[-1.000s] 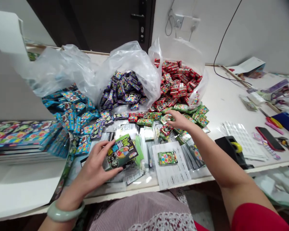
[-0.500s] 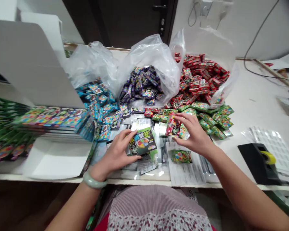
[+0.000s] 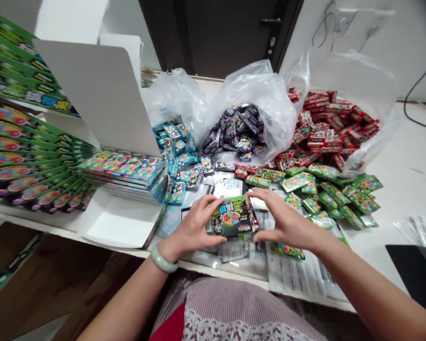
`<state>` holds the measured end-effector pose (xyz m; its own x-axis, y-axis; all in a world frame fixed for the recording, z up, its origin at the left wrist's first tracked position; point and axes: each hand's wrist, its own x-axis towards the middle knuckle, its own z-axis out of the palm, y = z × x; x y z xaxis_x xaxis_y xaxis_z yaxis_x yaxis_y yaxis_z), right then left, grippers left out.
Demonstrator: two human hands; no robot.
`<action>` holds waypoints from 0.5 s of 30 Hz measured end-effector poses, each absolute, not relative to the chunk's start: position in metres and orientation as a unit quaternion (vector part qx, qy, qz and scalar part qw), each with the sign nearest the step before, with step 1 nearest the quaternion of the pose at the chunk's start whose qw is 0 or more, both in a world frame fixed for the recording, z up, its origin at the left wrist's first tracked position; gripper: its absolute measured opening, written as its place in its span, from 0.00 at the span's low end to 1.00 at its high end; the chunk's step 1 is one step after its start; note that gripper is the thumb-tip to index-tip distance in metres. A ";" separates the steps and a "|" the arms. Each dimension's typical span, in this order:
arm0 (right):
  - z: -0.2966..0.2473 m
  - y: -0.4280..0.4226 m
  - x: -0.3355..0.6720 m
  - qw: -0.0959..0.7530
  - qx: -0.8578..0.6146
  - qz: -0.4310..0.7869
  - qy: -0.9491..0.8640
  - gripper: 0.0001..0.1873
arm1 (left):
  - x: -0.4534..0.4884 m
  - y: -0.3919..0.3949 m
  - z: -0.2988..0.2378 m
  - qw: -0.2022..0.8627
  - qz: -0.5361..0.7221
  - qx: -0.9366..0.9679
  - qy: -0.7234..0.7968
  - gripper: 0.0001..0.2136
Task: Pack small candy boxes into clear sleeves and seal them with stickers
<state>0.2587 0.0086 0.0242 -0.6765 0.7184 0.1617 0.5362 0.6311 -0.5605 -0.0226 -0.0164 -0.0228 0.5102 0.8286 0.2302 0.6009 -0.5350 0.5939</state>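
L hand [image 3: 193,227] and R hand [image 3: 287,222] are closed on a green candy box [image 3: 230,217], one at each end, fingertips on its edges, which keeps the printed face up & unblocked. Hands are together round the box but not touching each other. Box sits just above or on clear poly sleeves [image 3: 230,253]; can't tell if it touches them. Jade bangle [image 3: 161,259] on L wrist. Small red pack [image 3: 256,221] pokes out by R fingers, can't tell if held. Just R of the hands, a printed paper sheet [image 3: 298,277] lies partly under a green pack [image 3: 287,251].

Further out, loose small green packs [image 3: 341,199] sit on the white table [image 3: 412,166], within easy reach of R hand. Behind them, clear plastic bags [image 3: 255,85] lie w/ mouths toward the person, contents spilling forward to hand, one colour each, apparently kept apart by colour: blue packs [image 3: 173,147] L, purple packs [image 3: 234,132] mid, red packs [image 3: 330,128] R. On the L, an open white carton [image 3: 99,99] holds a flat stack of multicolour display boxes [image 3: 122,170], flap up; green display boxes [image 3: 28,151] fan out beyond it. Dark door [image 3: 227,38] at the far side.
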 end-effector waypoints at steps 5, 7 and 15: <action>0.018 0.003 0.234 0.185 -0.357 0.229 -0.886 0.28 | -0.030 -0.019 -0.020 0.228 0.277 0.818 0.450 0.46; 0.016 0.017 0.228 0.197 -0.344 0.267 -0.879 0.25 | -0.035 -0.020 -0.019 0.231 0.281 0.810 0.460 0.46; -0.006 0.182 0.205 0.198 -0.552 0.088 -0.805 0.21 | -0.062 -0.027 -0.022 0.195 0.279 0.799 0.496 0.48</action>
